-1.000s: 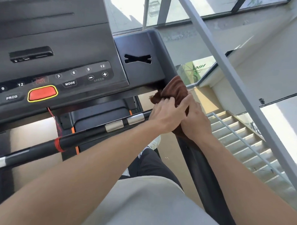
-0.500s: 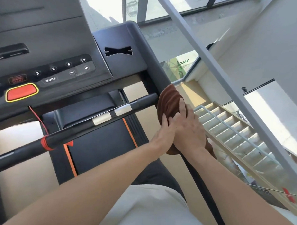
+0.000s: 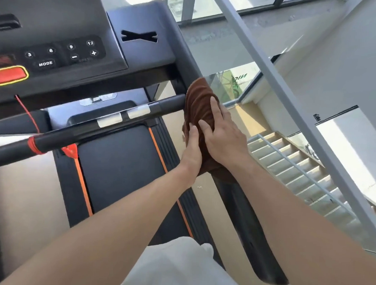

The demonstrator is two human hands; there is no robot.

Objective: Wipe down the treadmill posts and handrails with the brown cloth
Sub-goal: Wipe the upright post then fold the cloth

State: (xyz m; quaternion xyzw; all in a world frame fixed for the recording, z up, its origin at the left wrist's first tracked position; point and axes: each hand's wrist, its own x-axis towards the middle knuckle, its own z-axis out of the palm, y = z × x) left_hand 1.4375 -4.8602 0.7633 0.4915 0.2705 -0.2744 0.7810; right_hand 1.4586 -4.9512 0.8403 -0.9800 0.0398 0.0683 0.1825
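Since a moment ago both hands have slid a little way down the right handrail (image 3: 243, 226), away from the console (image 3: 143, 52), taking the brown cloth (image 3: 198, 108) with them. The cloth is draped over the rail's upper end beside the crossbar (image 3: 93, 129). The right hand (image 3: 223, 137) lies flat on top, fingers curled over cloth and rail; the left hand (image 3: 192, 150) presses the cloth's inner side. The rail's long axis runs down toward the person, so the unwiped stretch lies behind the hands.
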